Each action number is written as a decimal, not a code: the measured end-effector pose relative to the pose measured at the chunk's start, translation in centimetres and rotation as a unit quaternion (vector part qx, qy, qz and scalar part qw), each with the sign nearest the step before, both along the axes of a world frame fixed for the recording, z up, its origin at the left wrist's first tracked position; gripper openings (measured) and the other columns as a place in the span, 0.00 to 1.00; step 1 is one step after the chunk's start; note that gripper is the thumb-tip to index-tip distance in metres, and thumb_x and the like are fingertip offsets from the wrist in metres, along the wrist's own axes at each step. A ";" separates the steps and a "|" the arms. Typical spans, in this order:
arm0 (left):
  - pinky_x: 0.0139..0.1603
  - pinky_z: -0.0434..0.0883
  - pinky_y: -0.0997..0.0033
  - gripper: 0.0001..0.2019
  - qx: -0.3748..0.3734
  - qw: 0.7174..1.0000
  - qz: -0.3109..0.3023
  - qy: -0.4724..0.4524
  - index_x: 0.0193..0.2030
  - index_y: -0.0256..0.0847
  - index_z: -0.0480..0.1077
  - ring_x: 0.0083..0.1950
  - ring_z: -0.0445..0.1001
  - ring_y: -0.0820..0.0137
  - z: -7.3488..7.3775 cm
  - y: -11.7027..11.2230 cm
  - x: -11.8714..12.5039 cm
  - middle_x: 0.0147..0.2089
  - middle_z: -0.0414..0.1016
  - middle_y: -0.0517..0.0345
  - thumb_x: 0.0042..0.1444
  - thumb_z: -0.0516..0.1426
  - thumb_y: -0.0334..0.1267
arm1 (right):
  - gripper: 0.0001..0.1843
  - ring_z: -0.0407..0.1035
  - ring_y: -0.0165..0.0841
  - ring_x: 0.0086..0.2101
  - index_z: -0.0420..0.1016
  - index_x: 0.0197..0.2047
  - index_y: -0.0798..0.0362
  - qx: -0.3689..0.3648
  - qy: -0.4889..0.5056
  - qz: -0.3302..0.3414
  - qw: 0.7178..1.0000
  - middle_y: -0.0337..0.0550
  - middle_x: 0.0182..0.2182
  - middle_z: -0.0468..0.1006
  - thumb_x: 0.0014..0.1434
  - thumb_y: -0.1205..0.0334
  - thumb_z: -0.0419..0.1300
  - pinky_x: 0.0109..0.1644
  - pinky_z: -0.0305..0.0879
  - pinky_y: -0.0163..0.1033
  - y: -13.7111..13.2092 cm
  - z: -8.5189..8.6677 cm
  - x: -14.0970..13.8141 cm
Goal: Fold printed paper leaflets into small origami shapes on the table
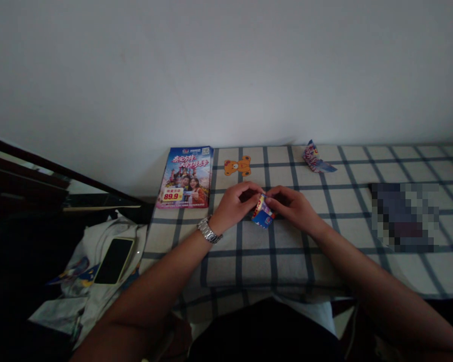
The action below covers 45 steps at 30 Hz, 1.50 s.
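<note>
Both of my hands meet over the checked tablecloth (324, 201) and pinch one small folded piece of coloured paper (263, 214), blue and red with white print. My left hand (236, 202), with a metal watch on its wrist, closes on the paper's left side. My right hand (291, 206) grips its right side with curled fingers. The paper hangs just above the cloth between the two hands.
A colourful flyer (185, 176) lies at the cloth's far left corner, with an orange bear cut-out (237, 166) beside it. Another folded paper piece (315, 158) sits near the wall. A pixelated dark patch (405, 215) is at right. A phone (114, 260) rests on white fabric at lower left.
</note>
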State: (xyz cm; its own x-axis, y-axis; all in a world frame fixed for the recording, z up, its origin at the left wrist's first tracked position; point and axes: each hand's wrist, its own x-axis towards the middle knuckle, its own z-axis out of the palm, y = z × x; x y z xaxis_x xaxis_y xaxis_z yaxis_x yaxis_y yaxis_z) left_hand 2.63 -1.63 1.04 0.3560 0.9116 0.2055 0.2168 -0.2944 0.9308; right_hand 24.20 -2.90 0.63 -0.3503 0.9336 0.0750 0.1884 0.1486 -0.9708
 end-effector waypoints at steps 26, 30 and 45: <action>0.51 0.80 0.68 0.21 -0.039 0.995 -0.014 -0.090 0.58 0.43 0.73 0.52 0.80 0.65 -0.5 0.0 0.1 0.52 0.79 0.50 0.63 0.66 0.50 | 0.17 0.76 0.35 0.35 0.77 0.42 0.49 0.008 0.050 -0.109 0.993 0.41 0.35 0.81 0.64 0.43 0.67 0.41 0.74 0.41 0.8 -0.9 0.7; 0.49 0.81 0.70 0.17 -0.009 0.997 0.026 -0.073 0.55 0.43 0.75 0.51 0.81 0.67 -1.0 0.1 0.1 0.52 0.79 0.52 0.64 0.66 0.46 | 0.18 0.76 0.35 0.36 0.76 0.41 0.49 -0.006 0.070 -0.127 0.989 0.40 0.34 0.81 0.63 0.43 0.68 0.42 0.74 0.40 0.9 -1.1 0.6; 0.47 0.81 0.70 0.08 0.028 0.995 0.052 -0.084 0.46 0.42 0.79 0.46 0.84 0.69 -1.1 0.2 0.0 0.46 0.85 0.54 0.63 0.67 0.42 | 0.17 0.75 0.35 0.37 0.79 0.41 0.48 -0.013 0.079 -0.134 0.988 0.41 0.36 0.81 0.62 0.44 0.69 0.43 0.73 0.40 0.7 -0.9 0.7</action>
State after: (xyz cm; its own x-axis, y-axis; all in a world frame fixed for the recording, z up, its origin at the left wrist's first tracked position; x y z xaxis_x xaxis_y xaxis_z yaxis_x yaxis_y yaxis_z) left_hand 2.60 -1.40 -0.04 0.2172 0.9269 0.3062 0.0913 -0.3316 0.9390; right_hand 24.90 -2.18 -0.26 -0.0754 0.9936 0.0846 0.0631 0.0894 -0.9940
